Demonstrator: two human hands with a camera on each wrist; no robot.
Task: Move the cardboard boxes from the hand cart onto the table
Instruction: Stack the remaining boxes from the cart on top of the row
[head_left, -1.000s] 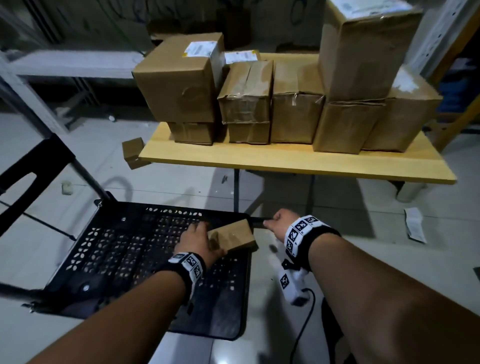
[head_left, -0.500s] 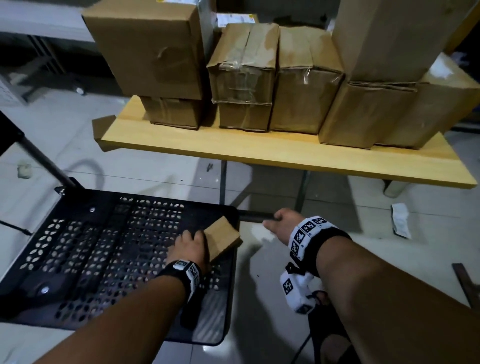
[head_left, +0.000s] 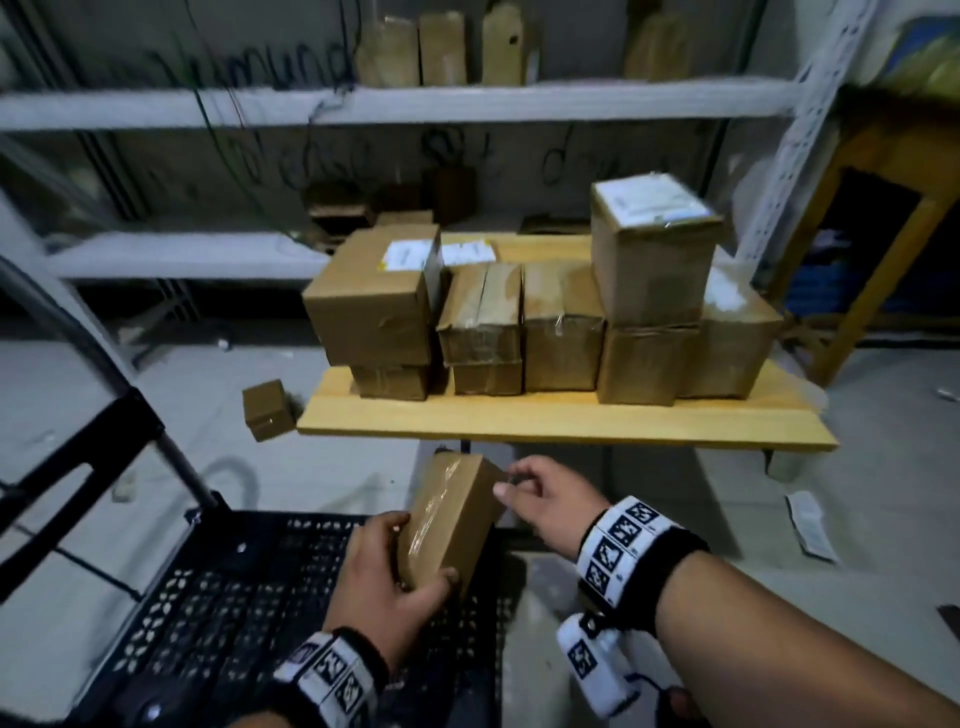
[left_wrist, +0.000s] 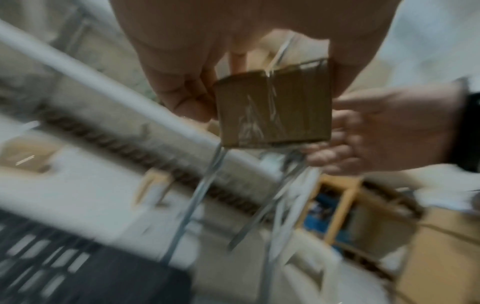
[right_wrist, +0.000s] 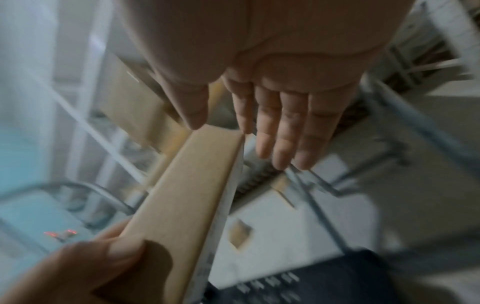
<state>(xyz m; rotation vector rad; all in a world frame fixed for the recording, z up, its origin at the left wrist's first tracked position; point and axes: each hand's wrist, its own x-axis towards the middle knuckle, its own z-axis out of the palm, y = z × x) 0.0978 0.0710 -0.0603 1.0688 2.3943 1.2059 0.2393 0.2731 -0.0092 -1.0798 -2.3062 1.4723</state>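
1. left hand (head_left: 387, 582) is curled round the near end of a small taped cardboard box (head_left: 451, 519), thumb on one side and fingers on the other.
2. right hand (head_left: 550, 501) is held at the box's 3 o'clock edge, fingers straight, thumb and forefinger touching its far corner.
3. the box is held tilted above the black hand cart (head_left: 249, 597).
4. at 12 o'clock, stacked boxes (head_left: 561, 322) are seen on the wooden table (head_left: 566, 423).

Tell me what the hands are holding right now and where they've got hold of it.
The left hand grips the small cardboard box at its near end. The right hand is open at its far corner, not gripping.
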